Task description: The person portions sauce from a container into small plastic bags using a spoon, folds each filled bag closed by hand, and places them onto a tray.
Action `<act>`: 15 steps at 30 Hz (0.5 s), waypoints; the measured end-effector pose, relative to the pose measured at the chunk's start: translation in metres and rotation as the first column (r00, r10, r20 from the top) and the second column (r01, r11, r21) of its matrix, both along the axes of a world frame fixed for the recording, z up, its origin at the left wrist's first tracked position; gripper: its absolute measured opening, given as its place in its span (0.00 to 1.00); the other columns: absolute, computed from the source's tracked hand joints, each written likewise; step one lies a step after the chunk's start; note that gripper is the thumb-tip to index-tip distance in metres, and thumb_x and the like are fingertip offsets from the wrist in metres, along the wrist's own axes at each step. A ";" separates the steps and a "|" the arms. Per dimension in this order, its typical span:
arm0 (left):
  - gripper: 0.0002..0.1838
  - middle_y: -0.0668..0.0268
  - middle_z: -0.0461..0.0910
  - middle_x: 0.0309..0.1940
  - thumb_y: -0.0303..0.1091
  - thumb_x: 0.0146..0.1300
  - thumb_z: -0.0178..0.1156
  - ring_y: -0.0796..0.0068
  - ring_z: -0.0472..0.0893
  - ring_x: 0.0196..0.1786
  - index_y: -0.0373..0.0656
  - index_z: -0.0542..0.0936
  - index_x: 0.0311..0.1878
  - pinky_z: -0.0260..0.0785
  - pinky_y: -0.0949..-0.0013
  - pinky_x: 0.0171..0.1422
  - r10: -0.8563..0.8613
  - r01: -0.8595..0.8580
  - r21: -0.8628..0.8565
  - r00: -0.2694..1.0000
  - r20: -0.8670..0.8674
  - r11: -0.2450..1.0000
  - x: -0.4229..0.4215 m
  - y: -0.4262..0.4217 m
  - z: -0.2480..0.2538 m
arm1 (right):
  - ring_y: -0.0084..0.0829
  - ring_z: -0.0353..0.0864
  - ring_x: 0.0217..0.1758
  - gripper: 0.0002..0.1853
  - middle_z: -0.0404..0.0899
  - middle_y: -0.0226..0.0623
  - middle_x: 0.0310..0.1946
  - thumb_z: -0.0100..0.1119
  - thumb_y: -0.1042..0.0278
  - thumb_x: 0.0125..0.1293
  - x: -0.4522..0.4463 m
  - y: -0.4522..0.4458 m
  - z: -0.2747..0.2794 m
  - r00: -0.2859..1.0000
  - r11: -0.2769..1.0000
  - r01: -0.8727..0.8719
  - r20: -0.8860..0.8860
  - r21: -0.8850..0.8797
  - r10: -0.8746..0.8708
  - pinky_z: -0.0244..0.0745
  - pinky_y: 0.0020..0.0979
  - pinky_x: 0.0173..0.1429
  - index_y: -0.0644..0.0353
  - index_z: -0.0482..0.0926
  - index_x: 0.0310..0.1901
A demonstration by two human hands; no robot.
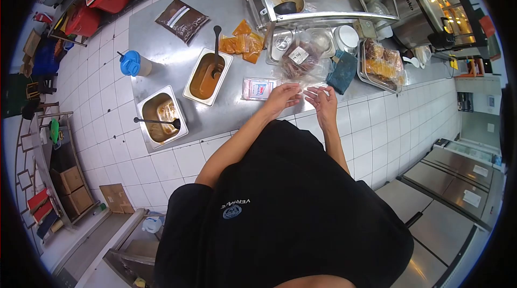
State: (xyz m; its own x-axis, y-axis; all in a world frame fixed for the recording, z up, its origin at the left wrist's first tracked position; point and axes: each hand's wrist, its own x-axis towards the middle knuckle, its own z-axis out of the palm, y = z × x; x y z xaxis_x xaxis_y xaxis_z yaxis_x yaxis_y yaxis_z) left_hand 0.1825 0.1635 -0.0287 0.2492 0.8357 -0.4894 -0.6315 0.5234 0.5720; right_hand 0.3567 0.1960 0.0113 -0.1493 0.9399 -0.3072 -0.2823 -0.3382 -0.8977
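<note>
At the counter's front edge, my left hand (283, 99) and my right hand (323, 106) are close together with fingers bent inward. Both fingertips seem pinched near thin clear plastic, but what they hold is too fine to make out. Just beyond them lies a clear plastic bag (299, 55) with a white label and dark contents. A small flat packet with red and blue print (259, 88) is beside my left hand. To the right of my right hand is a dark teal cloth (342, 72).
On the steel counter (177, 67) stand two metal pans with black ladles, a sauce pan (203, 84) and a nearly scraped one (156, 126). A blue-lidded jug (134, 64), brown sauce bag (182, 20), orange packets (242, 43), and a tray of bagged food (381, 66) surround them. A metal rack (323, 17) rises behind.
</note>
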 end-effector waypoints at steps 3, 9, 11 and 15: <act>0.17 0.67 0.81 0.49 0.39 0.71 0.60 0.76 0.81 0.50 0.39 0.77 0.57 0.76 0.70 0.54 0.134 -0.134 0.001 0.991 -0.025 0.991 -0.010 -0.007 0.013 | 0.42 0.86 0.46 0.05 0.82 0.50 0.43 0.46 0.73 0.75 -0.011 0.006 0.002 1.000 1.000 -0.020 0.003 0.021 0.020 0.85 0.37 0.48 0.62 0.65 0.49; 0.15 0.66 0.82 0.45 0.37 0.71 0.60 0.75 0.81 0.51 0.40 0.78 0.56 0.75 0.70 0.56 0.177 -0.176 0.017 0.981 -0.078 0.984 -0.035 -0.019 0.041 | 0.37 0.85 0.40 0.08 0.81 0.46 0.37 0.47 0.74 0.72 -0.035 0.017 0.003 0.969 0.988 -0.144 0.210 0.054 0.130 0.84 0.34 0.45 0.63 0.65 0.50; 0.14 0.66 0.82 0.43 0.37 0.71 0.60 0.75 0.82 0.49 0.39 0.80 0.54 0.76 0.69 0.55 0.154 -0.139 0.086 0.963 -0.222 0.987 -0.042 -0.021 0.050 | 0.36 0.84 0.38 0.09 0.81 0.44 0.36 0.49 0.74 0.71 -0.046 0.020 0.002 0.943 0.986 -0.123 0.323 0.111 0.081 0.83 0.33 0.44 0.63 0.65 0.50; 0.12 0.70 0.81 0.39 0.37 0.70 0.61 0.83 0.80 0.42 0.39 0.82 0.50 0.78 0.72 0.47 0.223 -0.170 0.162 0.880 -0.419 0.972 -0.047 -0.024 0.044 | 0.31 0.80 0.33 0.12 0.79 0.39 0.35 0.53 0.75 0.67 -0.067 0.022 0.008 0.500 0.671 -0.249 0.686 0.698 -0.528 0.77 0.31 0.41 0.65 0.67 0.51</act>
State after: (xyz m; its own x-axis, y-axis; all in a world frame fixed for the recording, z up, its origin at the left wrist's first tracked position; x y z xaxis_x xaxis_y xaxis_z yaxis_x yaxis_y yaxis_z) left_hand 0.1359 0.1392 0.0152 -0.1394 0.9029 -0.4066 -0.3914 0.3270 0.8602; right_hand 0.2898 0.2180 0.0198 -0.0543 0.8696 0.4908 0.6873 0.3891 -0.6133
